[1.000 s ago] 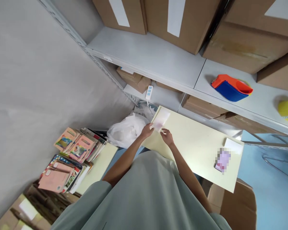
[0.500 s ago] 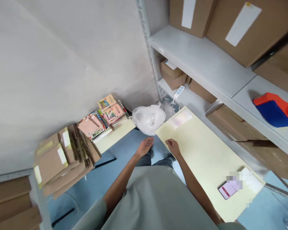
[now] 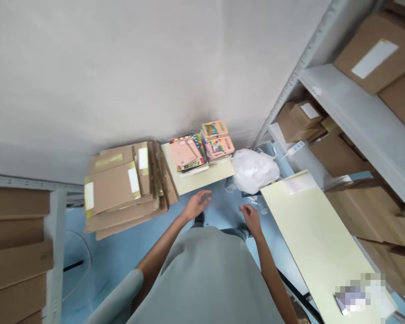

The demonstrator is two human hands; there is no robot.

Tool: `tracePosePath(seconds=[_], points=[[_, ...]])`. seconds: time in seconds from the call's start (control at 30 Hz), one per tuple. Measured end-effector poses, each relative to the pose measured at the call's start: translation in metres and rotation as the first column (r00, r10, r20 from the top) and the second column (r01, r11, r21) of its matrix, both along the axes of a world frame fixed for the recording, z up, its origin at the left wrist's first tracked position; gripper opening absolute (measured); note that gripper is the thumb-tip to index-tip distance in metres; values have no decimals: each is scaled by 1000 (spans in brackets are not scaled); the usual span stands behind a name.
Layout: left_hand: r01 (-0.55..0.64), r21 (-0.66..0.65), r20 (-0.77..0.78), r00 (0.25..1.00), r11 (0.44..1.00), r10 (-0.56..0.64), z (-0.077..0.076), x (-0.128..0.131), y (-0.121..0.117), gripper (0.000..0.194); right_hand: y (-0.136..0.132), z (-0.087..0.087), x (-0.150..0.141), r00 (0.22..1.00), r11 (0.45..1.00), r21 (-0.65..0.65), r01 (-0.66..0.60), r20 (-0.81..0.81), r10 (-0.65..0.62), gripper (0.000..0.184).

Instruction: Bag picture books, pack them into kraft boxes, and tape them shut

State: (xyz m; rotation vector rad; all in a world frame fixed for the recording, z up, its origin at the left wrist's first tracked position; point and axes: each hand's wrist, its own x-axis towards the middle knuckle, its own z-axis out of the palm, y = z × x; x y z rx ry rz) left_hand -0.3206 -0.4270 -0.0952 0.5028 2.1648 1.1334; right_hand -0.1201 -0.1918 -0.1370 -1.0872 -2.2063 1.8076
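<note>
My left hand point(image 3: 195, 204) hangs in the air over the blue floor, below the edge of the small table point(image 3: 205, 177). Its fingers are apart and it holds nothing. My right hand point(image 3: 251, 218) is also in the air, left of the long pale-yellow table point(image 3: 310, 225), with its fingers loosely curled together and nothing visible in them. Nearest to the left hand on the small table are stacks of pink-covered booklets point(image 3: 185, 153) and more booklets point(image 3: 219, 146) with colourful covers. A white plastic bag point(image 3: 254, 171) lies beyond the right hand, between the two tables.
Flattened cardboard boxes point(image 3: 114, 184) are piled at the left end of the small table. Shelves with cardboard boxes point(image 3: 367, 54) stand at the right, with a white power strip point(image 3: 294, 149). A phone point(image 3: 347, 299), partly blurred, lies on the long table. More cardboard point(image 3: 16, 256) fills the left shelf.
My view has turned left, so the booklets and flattened boxes are more central and the long table is farther right. My left hand's fingers have spread. The hands are farther apart.
</note>
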Motion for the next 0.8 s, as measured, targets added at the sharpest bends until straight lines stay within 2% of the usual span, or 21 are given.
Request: tracePosePath(seconds=[0.13, 0.2, 0.3, 0.37, 0.47, 0.6, 0.7, 0.8], points=[[-165, -104, -212, 967, 981, 140, 7, -61, -113, 38, -71, 12, -44, 993, 993, -33, -114, 13, 114, 53], [-235, -196, -320, 933, 952, 164, 7, -86, -169, 45, -99, 21, -66, 987, 986, -50, -159, 2, 160, 53], [-297, -396, -433, 895, 869, 109, 1, -113, -242, 81, -130, 34, -96, 978, 977, -52, -206, -18, 206, 51], [-286, -502, -457, 889, 816, 31, -6, -123, -278, 107, -143, 42, -114, 969, 969, -28, -245, -21, 244, 50], [-205, -573, -436, 896, 794, -83, -17, -128, -309, 120, -157, 51, -134, 949, 948, 24, -316, -14, 316, 51], [-146, -575, -444, 882, 805, -156, -25, -126, -320, 108, -171, 58, -147, 936, 934, 70, -350, -9, 351, 52], [-148, -550, -453, 880, 822, -145, -22, -127, -323, 101, -179, 61, -149, 932, 927, 101, -360, -3, 363, 49], [-122, -523, -449, 880, 843, -151, -8, -133, -329, 92, -183, 63, -147, 921, 914, 119, -388, 11, 389, 47]])
